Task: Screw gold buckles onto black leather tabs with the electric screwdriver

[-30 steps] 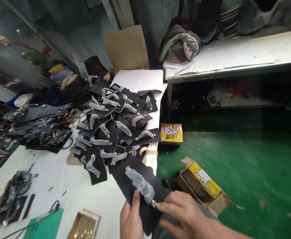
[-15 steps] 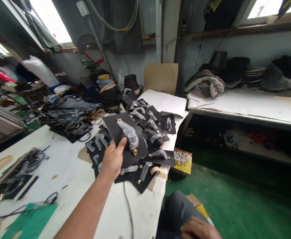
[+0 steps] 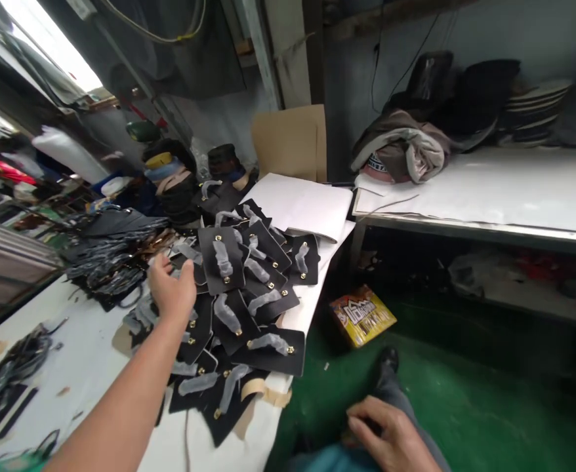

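Note:
My left hand [image 3: 170, 293] reaches out over a heap of black leather pieces [image 3: 241, 308] on the white table [image 3: 86, 367]. Each piece carries gold studs and a strip wrapped in clear plastic. The hand holds nothing and its fingers are loosely apart. Just right of it, one black piece [image 3: 224, 267] lies flat on top of the heap. My right hand [image 3: 391, 439] rests low on my trouser leg at the bottom of the view, fingers spread, empty.
A tangle of black straps [image 3: 113, 252] lies left of the heap, and more straps [image 3: 2, 387] near the table's left edge. White sheets [image 3: 302, 206] and cardboard [image 3: 292, 141] sit behind. A yellow box [image 3: 363, 314] lies on the green floor. A white bench [image 3: 489, 190] stands on the right.
My left hand carried the black piece from my lap out over the heap and let it go on top. My right hand dropped away to my leg.

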Motion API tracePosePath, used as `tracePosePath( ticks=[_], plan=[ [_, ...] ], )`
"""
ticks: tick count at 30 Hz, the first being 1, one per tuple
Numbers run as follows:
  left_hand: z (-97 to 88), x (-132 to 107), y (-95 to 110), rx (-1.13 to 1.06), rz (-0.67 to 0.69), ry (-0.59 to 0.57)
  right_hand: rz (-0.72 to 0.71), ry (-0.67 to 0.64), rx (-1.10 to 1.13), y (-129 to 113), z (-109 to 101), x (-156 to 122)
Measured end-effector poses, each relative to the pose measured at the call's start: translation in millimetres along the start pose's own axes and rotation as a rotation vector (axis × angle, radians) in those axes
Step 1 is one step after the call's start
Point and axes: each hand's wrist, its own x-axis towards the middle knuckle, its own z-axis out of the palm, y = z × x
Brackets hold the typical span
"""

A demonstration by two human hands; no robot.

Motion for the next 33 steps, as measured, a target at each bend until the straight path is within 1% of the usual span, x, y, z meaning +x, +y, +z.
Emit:
tracePosePath(
  ticks=[1, 2, 3, 4, 6, 8, 10, 12, 13, 14, 16, 19, 21, 23, 24, 25, 27, 30, 33],
  plan=[
    [14.3, -25, 10, 0.021, 0.022, -0.005, 0.029, -0.008, 0.015, 13, -27, 13],
    [30.1, -56, 21, 0.006, 0.071, -0.078, 0.066, -0.010, 0.020, 25, -57, 25],
    [46.8, -92, 33, -0.007, 0.077, -0.189, 0.102, -0.008, 0.018, 36, -88, 37],
    [63.5, -129, 47, -0.009, 0.037, -0.295, 0.136, -0.006, 0.012, 46, -119, 49],
    [92.7, -200, 72, -0.024, -0.115, -0.536, 0.203, -0.016, -0.001, 62, -181, 71],
    [112.1, -259, 94, -0.037, -0.269, -0.745, 0.269, -0.031, -0.027, 73, -237, 94],
    [122.6, -300, 109, -0.046, -0.328, -0.974, 0.325, -0.040, -0.073, 77, -283, 116],
    [129.4, -325, 117, 0.018, -0.346, -1.139, 0.361, -0.039, -0.122, 77, -317, 137],
    [133.6, -333, 119, 0.061, -0.349, -1.191, 0.371, -0.037, -0.139, 75, -330, 146],
    [139.2, -339, 118, 0.103, -0.352, -1.223, 0.376, -0.035, -0.151, 73, -340, 154],
    [155.4, -343, 115, 0.153, -0.346, -1.248, 0.379, -0.027, -0.167, 66, -352, 165],
    [186.8, -343, 111, 0.188, -0.330, -1.229, 0.387, -0.037, -0.183, 60, -360, 173],
    [203.8, -346, 114, 0.209, -0.354, -1.203, 0.383, -0.123, -0.199, 64, -361, 178],
    [213.2, -358, 121, 0.223, -0.418, -1.184, 0.358, -0.281, -0.260, 78, -363, 188],
    [215.3, -369, 127, 0.229, -0.463, -1.178, 0.339, -0.367, -0.303, 87, -365, 196],
    [216.4, -383, 134, 0.235, -0.517, -1.170, 0.318, -0.453, -0.349, 99, -367, 206],
    [218.1, -421, 155, 0.259, -0.648, -1.138, 0.278, -0.612, -0.434, 124, -370, 229],
    [226.0, -488, 199, 0.314, -0.878, -1.070, 0.213, -0.839, -0.579, 163, -371, 268],
    [240.4, -554, 242, 0.338, -1.086, -1.055, 0.142, -1.008, -0.750, 202, -362, 307]
  ],
)
